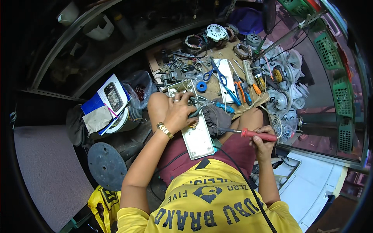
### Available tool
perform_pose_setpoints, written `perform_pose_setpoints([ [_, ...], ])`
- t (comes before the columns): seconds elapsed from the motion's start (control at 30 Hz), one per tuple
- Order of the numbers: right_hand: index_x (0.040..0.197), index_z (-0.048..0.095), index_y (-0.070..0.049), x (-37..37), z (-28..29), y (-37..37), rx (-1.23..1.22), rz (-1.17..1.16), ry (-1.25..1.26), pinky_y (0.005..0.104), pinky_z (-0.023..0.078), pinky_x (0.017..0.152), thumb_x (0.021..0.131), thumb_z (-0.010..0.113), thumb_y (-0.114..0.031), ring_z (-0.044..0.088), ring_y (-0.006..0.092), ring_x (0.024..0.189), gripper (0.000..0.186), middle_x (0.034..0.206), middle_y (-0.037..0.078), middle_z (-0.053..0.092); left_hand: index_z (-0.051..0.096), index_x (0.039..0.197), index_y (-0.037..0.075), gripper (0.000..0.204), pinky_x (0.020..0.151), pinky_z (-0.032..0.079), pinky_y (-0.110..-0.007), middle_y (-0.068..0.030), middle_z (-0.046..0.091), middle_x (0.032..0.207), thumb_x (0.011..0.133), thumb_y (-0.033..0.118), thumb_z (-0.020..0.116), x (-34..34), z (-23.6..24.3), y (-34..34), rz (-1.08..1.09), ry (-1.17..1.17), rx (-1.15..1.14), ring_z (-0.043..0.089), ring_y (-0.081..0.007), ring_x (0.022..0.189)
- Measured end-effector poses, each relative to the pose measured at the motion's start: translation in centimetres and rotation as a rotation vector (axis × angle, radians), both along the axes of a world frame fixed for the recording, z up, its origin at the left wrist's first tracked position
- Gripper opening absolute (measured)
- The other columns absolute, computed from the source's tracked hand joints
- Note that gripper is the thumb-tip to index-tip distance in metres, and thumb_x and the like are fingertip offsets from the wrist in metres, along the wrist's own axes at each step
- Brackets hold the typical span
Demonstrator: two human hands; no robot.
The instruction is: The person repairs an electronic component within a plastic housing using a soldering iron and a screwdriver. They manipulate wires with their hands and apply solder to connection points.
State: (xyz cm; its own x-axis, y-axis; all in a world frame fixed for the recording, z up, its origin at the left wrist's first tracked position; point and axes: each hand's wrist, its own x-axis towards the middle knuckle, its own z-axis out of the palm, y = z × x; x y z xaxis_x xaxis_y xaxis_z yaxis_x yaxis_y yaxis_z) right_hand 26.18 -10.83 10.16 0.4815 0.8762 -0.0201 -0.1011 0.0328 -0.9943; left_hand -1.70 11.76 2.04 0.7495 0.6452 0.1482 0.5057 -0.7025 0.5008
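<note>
Casing, pale and oblong, lies across our lap; our left hand bends over its upper part, pinching what, we cannot tell. Our right hand clasps a red-handled tool.

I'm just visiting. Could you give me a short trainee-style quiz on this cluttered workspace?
1. What is the person's right grip holding?
2. True or false: the blue tape roll lies on the wooden work surface.
3. Which arm wears the gold watch? A) left; B) right.

Key: 1. A red-handled tool with a thin shaft. 2. True. 3. A.
</note>
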Motion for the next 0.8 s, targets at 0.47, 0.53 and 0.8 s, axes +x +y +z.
perform_pose_setpoints([
  [0.47, 0.091, 0.074, -0.004, -6.6, -2.3, 4.7, 0.307, 0.335, -0.843, 0.0352, 0.060, 0.063, 0.074, 0.092, -0.003, 0.075, 0.0258, 0.073, 0.024, 0.085, 0.011, 0.074, 0.070, 0.090, 0.003, 0.036, 0.097, 0.047, -0.048, -0.0177, 0.061, 0.129, 0.073, 0.025, 0.093, -2.6, -0.9, -3.1, 0.324, -0.343, -0.094, 0.055, -0.0387, 0.112],
  [0.53, 0.092, 0.074, -0.004, -6.7, -2.3, 4.7, 0.302, 0.364, -0.887, 0.0353, 0.060, 0.062, 0.074, 0.092, -0.002, 0.075, 0.0260, 0.073, 0.025, 0.085, 0.010, 0.073, 0.070, 0.091, 0.003, 0.037, 0.096, 0.047, -0.048, -0.0176, 0.061, 0.128, 0.073, 0.026, 0.093, -2.9, -1.4, -4.3, 0.347, -0.324, -0.070, 0.055, -0.0385, 0.110],
  [0.8, 0.098, 0.073, -0.005, -7.7, -3.0, 4.8, 0.335, 0.449, -0.967, 0.0358, 0.056, 0.057, 0.074, 0.090, 0.000, 0.069, 0.0261, 0.068, 0.030, 0.081, 0.010, 0.067, 0.067, 0.090, 0.004, 0.037, 0.097, 0.045, -0.048, -0.0175, 0.060, 0.125, 0.074, 0.025, 0.093, -3.8, -1.9, -6.3, 0.428, -0.347, -0.166, 0.054, -0.0390, 0.112],
])
